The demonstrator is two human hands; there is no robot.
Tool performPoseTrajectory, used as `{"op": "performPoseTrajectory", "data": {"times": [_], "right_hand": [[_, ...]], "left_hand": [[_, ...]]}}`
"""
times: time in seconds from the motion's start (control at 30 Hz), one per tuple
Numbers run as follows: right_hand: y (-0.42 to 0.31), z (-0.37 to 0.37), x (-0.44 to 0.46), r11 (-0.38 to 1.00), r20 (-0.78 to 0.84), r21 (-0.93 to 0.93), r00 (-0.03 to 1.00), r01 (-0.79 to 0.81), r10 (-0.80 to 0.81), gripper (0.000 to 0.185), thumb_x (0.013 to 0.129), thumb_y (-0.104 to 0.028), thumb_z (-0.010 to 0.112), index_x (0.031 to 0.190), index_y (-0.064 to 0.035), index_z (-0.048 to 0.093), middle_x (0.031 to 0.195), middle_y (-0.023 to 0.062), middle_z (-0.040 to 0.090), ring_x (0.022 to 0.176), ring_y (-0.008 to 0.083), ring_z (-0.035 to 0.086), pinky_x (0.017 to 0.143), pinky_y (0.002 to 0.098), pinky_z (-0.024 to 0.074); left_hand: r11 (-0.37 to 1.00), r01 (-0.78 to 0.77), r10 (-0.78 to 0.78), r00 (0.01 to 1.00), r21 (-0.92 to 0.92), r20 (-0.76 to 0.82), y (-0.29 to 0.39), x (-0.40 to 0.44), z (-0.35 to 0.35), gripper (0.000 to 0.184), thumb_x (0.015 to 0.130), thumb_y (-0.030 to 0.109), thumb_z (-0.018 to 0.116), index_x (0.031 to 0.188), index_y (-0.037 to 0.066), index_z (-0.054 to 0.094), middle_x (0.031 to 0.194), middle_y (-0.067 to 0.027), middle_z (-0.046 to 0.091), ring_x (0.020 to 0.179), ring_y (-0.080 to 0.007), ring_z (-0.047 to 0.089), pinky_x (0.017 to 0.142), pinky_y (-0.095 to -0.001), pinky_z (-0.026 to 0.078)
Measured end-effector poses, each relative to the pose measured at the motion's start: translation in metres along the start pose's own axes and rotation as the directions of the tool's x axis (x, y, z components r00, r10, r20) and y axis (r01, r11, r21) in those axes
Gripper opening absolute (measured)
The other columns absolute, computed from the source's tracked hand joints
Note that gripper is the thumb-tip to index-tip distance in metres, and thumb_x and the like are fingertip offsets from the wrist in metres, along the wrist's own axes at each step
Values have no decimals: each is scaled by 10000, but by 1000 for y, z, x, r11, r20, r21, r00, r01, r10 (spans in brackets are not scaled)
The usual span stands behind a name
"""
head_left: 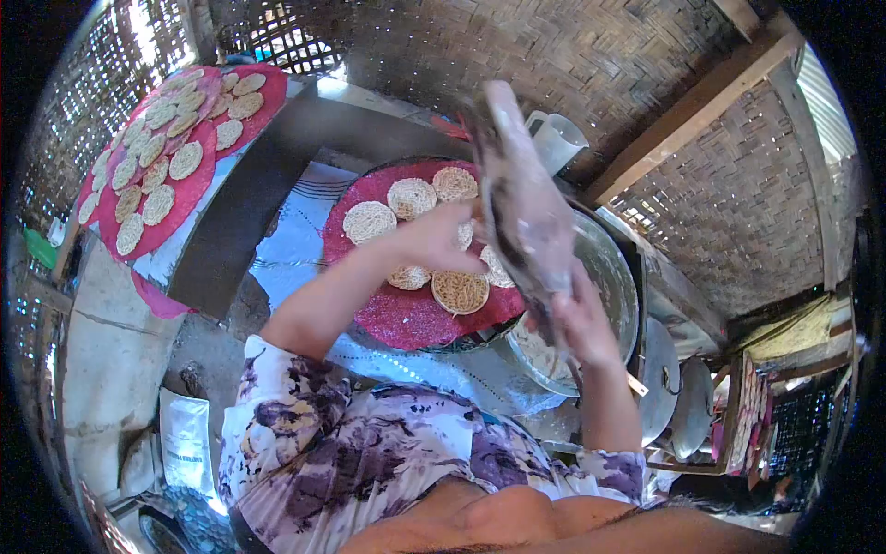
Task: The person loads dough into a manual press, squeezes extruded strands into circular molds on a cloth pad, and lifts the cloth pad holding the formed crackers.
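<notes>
My right hand (577, 319) grips a long, flour-smeared tool (531, 203) that is raised and blurred by motion. My left hand (443, 238) reaches over a round tray lined with red cloth (397, 319), beside the tool; its fingers are spread. Lacy round pieces lie on the cloth, among them a pale one (369, 222) at the left and a browner one (460, 291) near the front. To the right of the tray is a large metal basin (609, 268) with pale residue inside, partly hidden by the tool and my right arm.
More round pieces lie on red cloth (189, 198) at the upper left. A white pitcher (558, 143) stands behind the basin. Pot lids (660, 379) are at the right, a white sack (187, 434) at the lower left, and a woven wall (628, 65) behind.
</notes>
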State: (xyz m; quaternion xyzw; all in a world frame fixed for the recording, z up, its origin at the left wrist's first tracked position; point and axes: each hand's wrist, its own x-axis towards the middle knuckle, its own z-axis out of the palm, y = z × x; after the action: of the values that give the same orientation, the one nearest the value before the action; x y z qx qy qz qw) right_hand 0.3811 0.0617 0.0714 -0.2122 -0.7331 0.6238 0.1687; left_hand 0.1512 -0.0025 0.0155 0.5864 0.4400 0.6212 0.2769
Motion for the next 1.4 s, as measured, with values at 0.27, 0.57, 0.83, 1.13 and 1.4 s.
{"op": "performPoseTrajectory", "data": {"times": [0.27,0.57,0.83,1.13,1.4], "right_hand": [[60,29,3,309,113,-926,939,218,-325,859,729,-554,554,1323,2,278,1376,210,198,1253,415,172,1004,526,183],[95,41,-3,167,39,-984,990,61,-133,906,724,-637,470,1304,38,300,1425,196,107,1310,419,-2,1017,577,25],[96,44,6,232,66,-967,983,106,-172,902,720,-645,464,1280,51,339,1423,187,129,1312,412,14,1018,571,16],[98,47,5,218,91,-968,984,124,-154,892,719,-635,478,1281,43,334,1421,193,129,1309,417,18,1022,566,34],[95,43,5,252,74,-961,986,111,-152,875,718,-625,496,1276,31,346,1419,202,128,1304,431,30,1021,563,41]], "left_hand": [[963,197,-102,898,183,-428,-96,-102,-49,249,807,149,542,1022,24,548,954,-70,576,850,-166,554,845,-330,441],[809,159,208,824,567,-527,-114,-175,-106,194,737,90,620,907,48,536,722,-18,561,630,-136,539,851,-382,433],[713,-58,448,805,698,-390,-63,-157,-102,225,648,66,681,806,89,523,629,-5,546,554,-107,529,943,-453,382],[888,54,128,925,457,-358,-66,-163,-109,147,744,98,639,830,62,525,655,-10,543,537,-101,505,874,-351,425],[869,55,199,871,492,-448,-55,-159,-101,158,724,82,648,823,69,526,651,-6,543,548,-102,514,895,-368,403]]}}
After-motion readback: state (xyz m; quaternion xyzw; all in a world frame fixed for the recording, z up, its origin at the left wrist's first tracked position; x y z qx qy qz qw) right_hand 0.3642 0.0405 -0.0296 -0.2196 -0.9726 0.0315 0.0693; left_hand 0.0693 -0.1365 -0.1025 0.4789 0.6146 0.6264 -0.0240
